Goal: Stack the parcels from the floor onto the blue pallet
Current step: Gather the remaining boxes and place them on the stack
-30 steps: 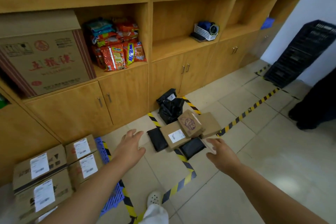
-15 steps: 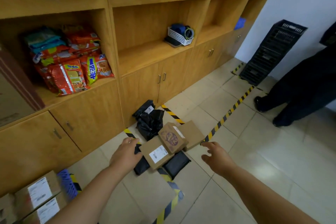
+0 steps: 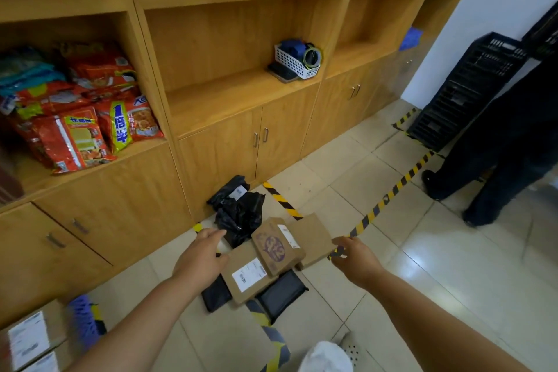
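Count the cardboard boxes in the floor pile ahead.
3: a labelled box nearest, a purple-printed box leaning on it, a plain box to its right. Black bags may hide more.

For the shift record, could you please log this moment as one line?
phase: reach | hands: left hand, right hand open, empty | target: floor parcels | pallet: partly loaded

**Both arms extended, hands open and empty**

I have both bare forearms reaching forward and down, converging slightly. My left hand (image 3: 201, 254) is palm-down, fingers loosely extended and together, wrist straight. My right hand (image 3: 356, 258) is turned a little inward, its fingers slightly curled, thumb apart from them. Neither hand grips anything.
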Motion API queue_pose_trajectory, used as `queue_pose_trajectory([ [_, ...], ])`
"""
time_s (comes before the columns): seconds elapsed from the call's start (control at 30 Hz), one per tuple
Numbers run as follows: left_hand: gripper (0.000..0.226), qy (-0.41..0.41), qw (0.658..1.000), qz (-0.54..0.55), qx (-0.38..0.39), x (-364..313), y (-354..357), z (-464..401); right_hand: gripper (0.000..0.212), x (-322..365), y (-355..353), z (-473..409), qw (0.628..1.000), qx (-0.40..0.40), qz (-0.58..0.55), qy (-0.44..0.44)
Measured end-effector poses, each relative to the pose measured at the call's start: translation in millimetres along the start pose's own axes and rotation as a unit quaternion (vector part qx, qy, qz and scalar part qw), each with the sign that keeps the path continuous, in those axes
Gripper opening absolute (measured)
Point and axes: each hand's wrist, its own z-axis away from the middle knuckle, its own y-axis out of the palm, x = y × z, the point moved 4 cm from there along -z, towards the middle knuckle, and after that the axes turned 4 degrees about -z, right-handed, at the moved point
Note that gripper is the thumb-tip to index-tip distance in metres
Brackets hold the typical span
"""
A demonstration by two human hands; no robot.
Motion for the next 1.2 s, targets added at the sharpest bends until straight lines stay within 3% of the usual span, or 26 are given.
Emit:
queue_pose_trajectory([
  [0.5, 0.057, -0.107, 0.991, 0.08, 0.006, -207.2, 118.1, -91.0, 0.036, -167.4, -137.0, -153.7, 0.989, 0.12, 0.068, -0.055],
  [0.77, 0.056, -0.185, 0.981, 0.045, 0.029, -200.6, 141.4, -121.3, 0.036, -186.5, -124.4, -216.9, 0.981, 0.178, 0.067, -0.039],
  [1.2, 0.056, -0.212, 0.972, 0.038, 0.095, -157.3, 181.3, -205.4, 0.044, -176.7, -40.2, -293.1, 0.968, 0.248, 0.028, 0.023],
])
